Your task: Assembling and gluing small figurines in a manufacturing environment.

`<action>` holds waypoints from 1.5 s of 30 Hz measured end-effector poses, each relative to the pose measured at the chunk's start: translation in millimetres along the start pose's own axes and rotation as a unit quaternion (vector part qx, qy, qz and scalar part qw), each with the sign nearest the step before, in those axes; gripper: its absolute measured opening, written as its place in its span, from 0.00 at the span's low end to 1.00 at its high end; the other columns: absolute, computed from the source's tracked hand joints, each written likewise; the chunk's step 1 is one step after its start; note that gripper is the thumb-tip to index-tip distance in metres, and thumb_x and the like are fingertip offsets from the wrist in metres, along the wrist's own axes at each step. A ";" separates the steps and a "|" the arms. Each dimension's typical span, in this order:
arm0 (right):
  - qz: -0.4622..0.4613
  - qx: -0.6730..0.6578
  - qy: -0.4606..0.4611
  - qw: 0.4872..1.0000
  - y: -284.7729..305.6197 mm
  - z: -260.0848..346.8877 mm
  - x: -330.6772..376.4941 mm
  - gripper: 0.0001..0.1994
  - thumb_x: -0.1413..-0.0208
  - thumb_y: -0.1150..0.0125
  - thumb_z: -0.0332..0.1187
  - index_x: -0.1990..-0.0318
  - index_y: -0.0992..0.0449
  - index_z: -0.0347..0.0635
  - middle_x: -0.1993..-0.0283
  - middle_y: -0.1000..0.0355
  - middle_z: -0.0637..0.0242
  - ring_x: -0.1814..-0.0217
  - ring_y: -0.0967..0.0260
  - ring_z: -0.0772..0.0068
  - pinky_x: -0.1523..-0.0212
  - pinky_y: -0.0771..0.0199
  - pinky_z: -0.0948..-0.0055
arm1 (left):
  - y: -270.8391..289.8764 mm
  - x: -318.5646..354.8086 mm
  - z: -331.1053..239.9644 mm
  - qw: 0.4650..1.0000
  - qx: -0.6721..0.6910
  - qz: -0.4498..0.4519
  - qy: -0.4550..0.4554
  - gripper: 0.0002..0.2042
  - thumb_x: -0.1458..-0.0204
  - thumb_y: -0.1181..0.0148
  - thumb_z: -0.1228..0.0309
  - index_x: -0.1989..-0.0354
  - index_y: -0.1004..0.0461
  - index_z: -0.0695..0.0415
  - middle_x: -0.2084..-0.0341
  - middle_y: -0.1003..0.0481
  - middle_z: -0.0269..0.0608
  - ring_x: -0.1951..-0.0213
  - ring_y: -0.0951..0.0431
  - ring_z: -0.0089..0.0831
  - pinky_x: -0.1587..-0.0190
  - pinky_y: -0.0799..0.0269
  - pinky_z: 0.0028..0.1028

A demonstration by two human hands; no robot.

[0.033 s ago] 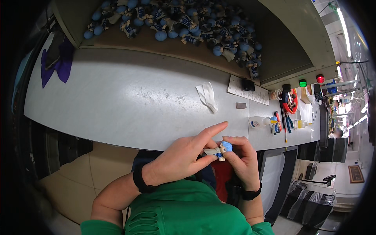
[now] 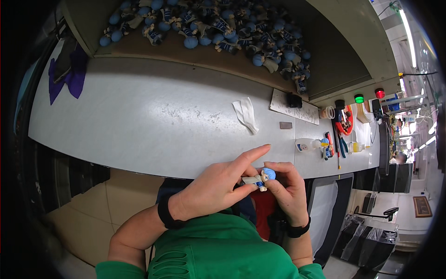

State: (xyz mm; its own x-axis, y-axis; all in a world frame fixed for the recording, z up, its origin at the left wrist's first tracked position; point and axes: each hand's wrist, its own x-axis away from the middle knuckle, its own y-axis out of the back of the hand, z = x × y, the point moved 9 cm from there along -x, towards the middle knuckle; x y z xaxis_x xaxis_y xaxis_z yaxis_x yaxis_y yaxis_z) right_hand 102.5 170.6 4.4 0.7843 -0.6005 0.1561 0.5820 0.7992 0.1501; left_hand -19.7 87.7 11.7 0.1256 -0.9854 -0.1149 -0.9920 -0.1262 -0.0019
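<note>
Just past the table's near edge, a small figurine with blue hair, a pale cape and blue-and-white clothing lies sideways between my hands, its head to the right. My left hand pinches the cape end with the thumb and bent fingers, while its index finger stretches out over the table. Fingers and thumb of my right hand close around the head end. Part of the figurine is hidden by my fingers. Beyond my hands, a folded white cloth and a small dark flat block lie on the grey table.
Many similar figurines are heaped on a shelf at the back. To the right are a white squeeze bottle, another figurine, blue-handled pliers, a brush and a red tray. A purple cloth hangs far left.
</note>
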 end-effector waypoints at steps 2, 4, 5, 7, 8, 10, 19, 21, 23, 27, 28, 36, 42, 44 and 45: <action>-0.001 -0.002 0.000 1.000 -0.1 0.1 0.2 0.17 0.43 0.36 0.27 0.47 0.29 0.36 0.55 0.26 0.66 0.54 0.28 0.79 0.53 0.27 0.79 | -0.4 0.0 -0.1 1.000 0.000 0.000 -0.002 0.36 0.49 0.41 0.77 0.31 0.50 0.54 0.66 0.22 0.46 0.64 0.21 0.44 0.60 0.26 0.34; -0.002 -0.005 0.001 1.000 -0.4 0.5 0.3 0.17 0.43 0.37 0.27 0.47 0.29 0.36 0.55 0.26 0.66 0.54 0.28 0.79 0.53 0.27 0.79 | -0.2 0.2 -0.6 1.000 0.000 0.000 -0.004 0.36 0.49 0.41 0.77 0.31 0.50 0.55 0.66 0.22 0.46 0.64 0.21 0.44 0.60 0.27 0.34; 0.000 -0.011 -0.002 1.000 -0.9 0.0 0.3 0.17 0.43 0.37 0.26 0.47 0.29 0.36 0.55 0.26 0.66 0.54 0.28 0.79 0.53 0.27 0.79 | 0.8 0.4 -1.9 1.000 0.000 -0.001 -0.003 0.36 0.49 0.41 0.77 0.31 0.50 0.55 0.66 0.22 0.46 0.64 0.21 0.44 0.60 0.27 0.34; 0.002 -0.016 -0.001 1.000 -0.7 -0.7 -3.2 0.17 0.43 0.37 0.26 0.47 0.29 0.36 0.55 0.26 0.66 0.53 0.28 0.79 0.52 0.27 0.79 | 0.2 -1.5 3.6 0.999 0.007 0.024 0.043 0.36 0.49 0.42 0.80 0.31 0.50 0.53 0.58 0.22 0.42 0.56 0.21 0.36 0.53 0.24 0.31; 0.004 -0.014 0.002 1.000 -0.7 -0.8 -5.1 0.17 0.43 0.37 0.26 0.47 0.29 0.36 0.54 0.26 0.66 0.53 0.28 0.79 0.52 0.27 0.79 | 1.2 -2.3 4.4 0.999 0.006 0.023 0.042 0.36 0.49 0.42 0.80 0.31 0.50 0.53 0.58 0.22 0.42 0.56 0.21 0.36 0.53 0.24 0.31; 0.005 -0.013 0.004 1.000 -1.2 -0.9 -5.2 0.17 0.43 0.37 0.26 0.47 0.29 0.36 0.54 0.27 0.66 0.53 0.28 0.79 0.52 0.27 0.78 | 1.7 -1.9 4.6 0.999 0.007 0.020 0.039 0.36 0.49 0.42 0.80 0.31 0.50 0.52 0.59 0.22 0.42 0.56 0.21 0.36 0.53 0.24 0.32; -0.009 -0.002 -0.002 1.000 3.3 2.2 -7.6 0.18 0.43 0.37 0.27 0.45 0.29 0.37 0.54 0.27 0.65 0.51 0.29 0.78 0.50 0.28 0.77 | 1.0 -3.7 4.0 0.998 0.003 0.022 0.060 0.36 0.48 0.41 0.79 0.30 0.50 0.52 0.59 0.23 0.40 0.56 0.22 0.30 0.52 0.26 0.28; 0.018 0.009 -0.001 1.000 0.6 -0.4 -10.1 0.18 0.41 0.39 0.29 0.45 0.29 0.38 0.53 0.26 0.64 0.53 0.29 0.78 0.50 0.28 0.76 | -0.9 -3.8 3.0 0.998 0.003 0.023 0.054 0.36 0.48 0.42 0.79 0.31 0.50 0.53 0.58 0.24 0.41 0.55 0.23 0.29 0.52 0.26 0.27; 0.013 -0.017 0.007 1.000 1.2 2.8 -10.2 0.18 0.40 0.40 0.29 0.43 0.31 0.38 0.52 0.27 0.63 0.52 0.29 0.78 0.50 0.29 0.76 | -2.4 -4.6 2.7 0.998 0.002 0.023 0.051 0.35 0.47 0.42 0.79 0.31 0.50 0.54 0.58 0.24 0.42 0.55 0.23 0.29 0.52 0.26 0.27; 0.006 -0.083 0.030 0.996 3.1 8.9 -8.4 0.19 0.37 0.46 0.28 0.39 0.36 0.37 0.48 0.28 0.60 0.50 0.30 0.75 0.48 0.29 0.74 | -3.1 -5.5 2.4 0.996 0.064 0.007 0.061 0.34 0.45 0.43 0.80 0.31 0.50 0.57 0.57 0.25 0.44 0.55 0.23 0.28 0.52 0.26 0.25; 0.000 -0.090 0.035 0.995 4.6 8.2 -8.2 0.19 0.37 0.46 0.28 0.39 0.36 0.37 0.48 0.28 0.60 0.50 0.30 0.75 0.48 0.29 0.74 | -2.1 -5.5 2.4 0.995 0.080 0.000 0.065 0.34 0.45 0.42 0.79 0.31 0.50 0.58 0.57 0.25 0.44 0.55 0.23 0.29 0.53 0.25 0.26; -0.011 -0.143 0.069 0.987 6.3 3.1 -3.7 0.15 0.38 0.46 0.25 0.45 0.36 0.36 0.49 0.29 0.60 0.49 0.30 0.75 0.48 0.29 0.74 | -1.4 -4.6 4.0 0.992 0.094 -0.006 0.083 0.35 0.45 0.41 0.79 0.30 0.51 0.59 0.55 0.27 0.44 0.53 0.24 0.27 0.51 0.26 0.25; 0.004 -0.112 0.088 0.990 4.0 8.3 -2.6 0.18 0.41 0.42 0.26 0.44 0.33 0.36 0.50 0.30 0.64 0.51 0.30 0.77 0.50 0.29 0.75 | -1.4 -5.3 7.4 0.994 0.078 -0.010 0.079 0.34 0.47 0.38 0.80 0.32 0.46 0.59 0.56 0.28 0.42 0.54 0.24 0.26 0.52 0.26 0.23; -0.005 -0.072 0.100 0.992 2.9 14.7 -1.2 0.19 0.42 0.40 0.26 0.44 0.33 0.37 0.50 0.30 0.63 0.50 0.30 0.75 0.50 0.29 0.75 | -2.8 -6.0 7.2 0.995 0.069 -0.009 0.075 0.35 0.49 0.38 0.82 0.32 0.46 0.59 0.56 0.29 0.41 0.54 0.25 0.25 0.52 0.26 0.22; -0.014 -0.030 0.111 0.993 2.3 19.2 -0.1 0.20 0.44 0.39 0.26 0.44 0.32 0.37 0.50 0.30 0.62 0.49 0.30 0.73 0.50 0.30 0.75 | -2.6 -6.3 5.8 0.997 0.042 -0.014 0.068 0.35 0.50 0.36 0.81 0.33 0.44 0.58 0.58 0.29 0.39 0.55 0.26 0.23 0.53 0.26 0.22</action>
State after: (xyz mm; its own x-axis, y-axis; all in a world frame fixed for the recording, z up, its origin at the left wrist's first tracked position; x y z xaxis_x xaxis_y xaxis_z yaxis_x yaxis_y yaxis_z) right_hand 99.6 172.0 23.4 0.7918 -0.6069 -0.0682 0.6107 0.7866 0.0913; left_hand -18.0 94.9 6.7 0.1479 -0.9888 0.0221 -0.9849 -0.1493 -0.0875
